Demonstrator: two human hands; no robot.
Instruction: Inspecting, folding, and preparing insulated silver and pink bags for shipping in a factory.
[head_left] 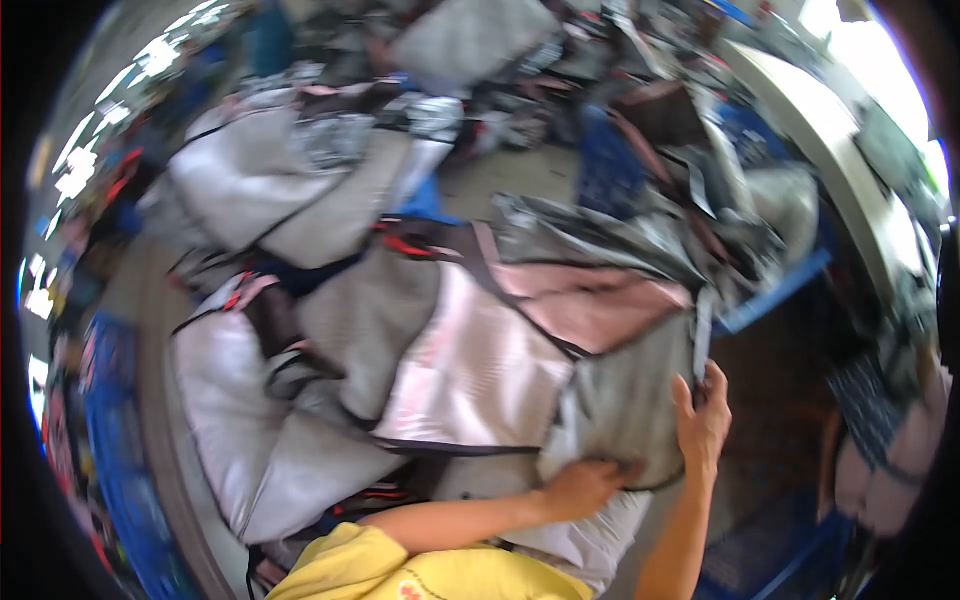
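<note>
My left hand (582, 486) presses on the lower edge of a grey fabric piece (630, 400), its fingers curled under the cloth. At that piece's right side my right hand (703, 420) grips the edge, fingers upright along it. The grey piece lies on a heap of cut fabric, next to a shiny pink panel (480, 370) with dark trim. A yellow sleeve (400, 570) covers my left upper arm. The picture is blurred by motion.
Piles of grey, white and pink fabric pieces (270, 190) cover the area ahead and to the left. Blue crates (610, 170) stand behind the heap, and one (110, 450) at the left. A pale table edge (830, 150) curves along the right. Another person's patterned clothing (880, 420) shows at right.
</note>
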